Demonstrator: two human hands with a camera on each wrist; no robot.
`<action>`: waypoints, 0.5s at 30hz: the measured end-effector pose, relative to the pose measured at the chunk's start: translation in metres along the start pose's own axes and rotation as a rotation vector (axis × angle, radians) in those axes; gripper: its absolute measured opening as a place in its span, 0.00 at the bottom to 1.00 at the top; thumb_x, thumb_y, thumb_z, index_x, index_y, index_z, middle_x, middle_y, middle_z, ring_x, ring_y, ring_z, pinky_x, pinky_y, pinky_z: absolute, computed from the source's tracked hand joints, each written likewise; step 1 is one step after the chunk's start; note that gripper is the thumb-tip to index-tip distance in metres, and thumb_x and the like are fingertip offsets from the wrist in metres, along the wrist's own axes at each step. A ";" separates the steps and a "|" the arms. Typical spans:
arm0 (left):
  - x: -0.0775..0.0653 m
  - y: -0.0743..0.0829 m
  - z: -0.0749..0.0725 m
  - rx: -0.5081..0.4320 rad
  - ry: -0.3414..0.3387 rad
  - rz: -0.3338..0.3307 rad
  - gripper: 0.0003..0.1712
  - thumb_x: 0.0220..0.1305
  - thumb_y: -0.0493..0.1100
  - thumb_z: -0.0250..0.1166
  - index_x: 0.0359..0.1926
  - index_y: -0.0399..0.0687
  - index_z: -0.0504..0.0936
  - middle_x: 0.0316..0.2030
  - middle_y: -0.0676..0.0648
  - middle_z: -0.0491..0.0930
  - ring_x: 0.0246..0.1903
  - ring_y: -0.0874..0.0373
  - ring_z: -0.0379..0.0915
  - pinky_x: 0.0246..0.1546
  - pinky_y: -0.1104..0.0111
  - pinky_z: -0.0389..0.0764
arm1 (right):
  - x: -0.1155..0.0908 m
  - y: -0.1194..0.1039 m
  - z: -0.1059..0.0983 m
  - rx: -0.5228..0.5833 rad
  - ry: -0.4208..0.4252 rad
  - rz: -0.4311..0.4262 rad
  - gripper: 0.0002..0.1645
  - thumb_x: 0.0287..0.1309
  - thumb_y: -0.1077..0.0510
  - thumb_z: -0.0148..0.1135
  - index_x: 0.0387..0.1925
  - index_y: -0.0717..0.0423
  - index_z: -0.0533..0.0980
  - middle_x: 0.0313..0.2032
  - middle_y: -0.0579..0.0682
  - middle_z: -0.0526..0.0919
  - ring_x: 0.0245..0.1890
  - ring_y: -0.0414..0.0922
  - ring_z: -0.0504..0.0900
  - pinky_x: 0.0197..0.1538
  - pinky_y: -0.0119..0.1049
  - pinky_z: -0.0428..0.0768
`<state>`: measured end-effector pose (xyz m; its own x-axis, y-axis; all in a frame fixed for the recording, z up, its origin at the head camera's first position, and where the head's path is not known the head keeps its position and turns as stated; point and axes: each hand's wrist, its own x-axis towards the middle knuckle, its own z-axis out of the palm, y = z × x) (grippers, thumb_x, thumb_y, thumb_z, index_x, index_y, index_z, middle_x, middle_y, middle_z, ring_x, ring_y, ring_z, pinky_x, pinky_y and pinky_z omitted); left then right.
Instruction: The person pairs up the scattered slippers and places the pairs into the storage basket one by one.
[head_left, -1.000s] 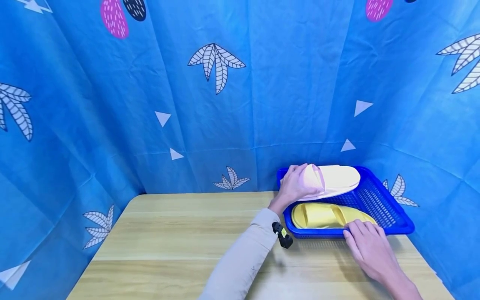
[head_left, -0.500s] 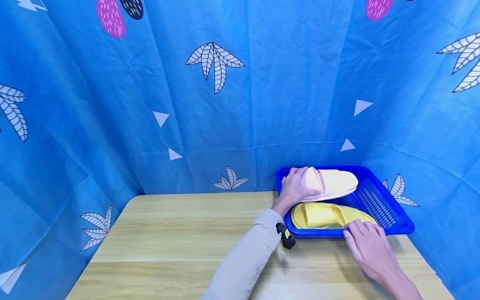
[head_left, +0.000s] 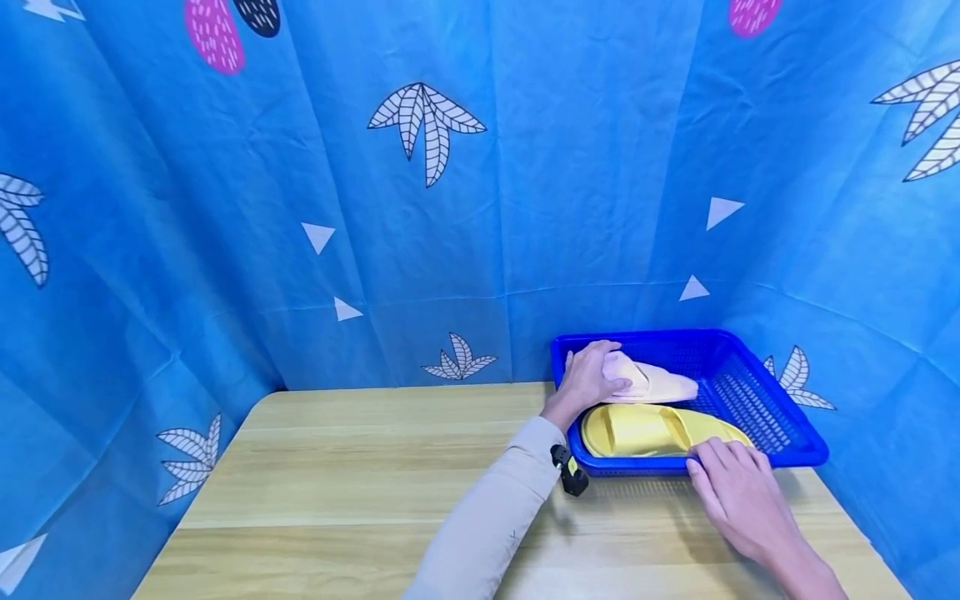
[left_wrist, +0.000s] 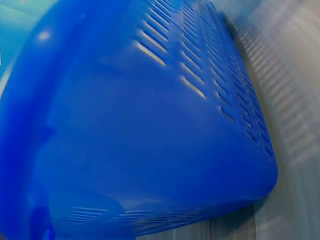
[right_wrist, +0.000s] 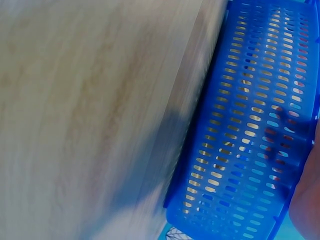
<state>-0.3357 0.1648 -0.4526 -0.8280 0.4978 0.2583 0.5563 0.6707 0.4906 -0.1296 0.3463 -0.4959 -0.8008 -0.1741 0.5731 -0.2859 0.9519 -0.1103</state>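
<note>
In the head view my left hand (head_left: 587,379) holds a pale pink slipper (head_left: 672,386) by its left end, thumb on the near side. The slipper lies inside the back half of the blue plastic basket (head_left: 801,446), beside a yellow slipper (head_left: 643,431) along the front wall. My right hand (head_left: 742,496) grips the basket's front rim, its fingers hooked over the edge by the yellow slipper's right end. The left wrist view shows only the basket's outer corner (left_wrist: 125,135). In the right wrist view, part of my right hand (right_wrist: 306,192) shows beside the slotted basket wall.
The basket stands on a light wooden table (head_left: 337,467), near its back right corner. A blue curtain (head_left: 585,167) with leaf prints hangs right behind and along the sides. A black wrist device (head_left: 570,471) sits on my left cuff.
My left hand has lowered the pink slipper into the basket, and its right end has dropped and turned more edge-on. The right hand has stayed on the rim.
</note>
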 end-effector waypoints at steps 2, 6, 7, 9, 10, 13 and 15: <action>-0.002 -0.001 -0.001 -0.020 -0.008 0.028 0.35 0.63 0.52 0.75 0.69 0.55 0.76 0.69 0.54 0.74 0.70 0.60 0.65 0.72 0.52 0.61 | -0.001 0.000 -0.001 0.002 -0.006 0.005 0.02 0.69 0.57 0.57 0.39 0.49 0.76 0.37 0.47 0.78 0.43 0.55 0.75 0.49 0.57 0.66; -0.005 -0.001 -0.003 -0.059 -0.012 0.071 0.31 0.64 0.49 0.74 0.67 0.52 0.78 0.66 0.51 0.76 0.68 0.59 0.68 0.69 0.67 0.64 | -0.003 -0.001 -0.002 0.004 -0.022 0.006 0.02 0.70 0.57 0.57 0.40 0.50 0.76 0.38 0.47 0.78 0.44 0.55 0.75 0.49 0.57 0.66; -0.006 -0.001 -0.004 -0.066 -0.010 0.079 0.30 0.65 0.48 0.74 0.67 0.51 0.78 0.65 0.50 0.77 0.68 0.58 0.69 0.68 0.69 0.65 | -0.004 -0.001 -0.002 0.005 -0.021 0.007 0.02 0.69 0.57 0.58 0.40 0.50 0.76 0.38 0.47 0.78 0.44 0.56 0.75 0.49 0.58 0.66; -0.008 -0.001 -0.006 -0.086 -0.004 0.094 0.29 0.66 0.48 0.73 0.65 0.50 0.79 0.64 0.50 0.78 0.67 0.58 0.70 0.67 0.71 0.66 | -0.004 -0.001 -0.002 0.008 -0.016 0.008 0.02 0.69 0.57 0.58 0.40 0.50 0.76 0.38 0.48 0.79 0.44 0.56 0.76 0.50 0.58 0.66; -0.009 -0.001 -0.007 -0.092 0.000 0.102 0.28 0.66 0.48 0.72 0.65 0.49 0.80 0.63 0.49 0.79 0.66 0.58 0.70 0.67 0.71 0.66 | -0.004 0.000 -0.002 0.008 -0.012 0.008 0.03 0.69 0.57 0.58 0.40 0.50 0.77 0.38 0.48 0.79 0.44 0.56 0.76 0.50 0.58 0.66; -0.014 -0.001 -0.010 -0.099 0.025 0.122 0.25 0.67 0.49 0.71 0.62 0.49 0.82 0.62 0.50 0.80 0.65 0.58 0.71 0.66 0.70 0.68 | -0.003 0.001 -0.002 0.012 -0.005 0.008 0.03 0.69 0.56 0.57 0.40 0.50 0.77 0.38 0.48 0.79 0.45 0.56 0.76 0.50 0.58 0.66; -0.018 -0.002 -0.012 -0.103 0.041 0.130 0.23 0.68 0.49 0.71 0.61 0.49 0.82 0.60 0.50 0.81 0.64 0.59 0.73 0.64 0.71 0.69 | -0.003 0.001 -0.001 0.012 -0.007 0.008 0.03 0.69 0.56 0.57 0.40 0.50 0.77 0.39 0.48 0.79 0.45 0.57 0.76 0.50 0.58 0.66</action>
<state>-0.3231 0.1483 -0.4484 -0.7531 0.5521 0.3579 0.6502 0.5415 0.5329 -0.1269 0.3479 -0.4966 -0.8067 -0.1683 0.5665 -0.2857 0.9502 -0.1245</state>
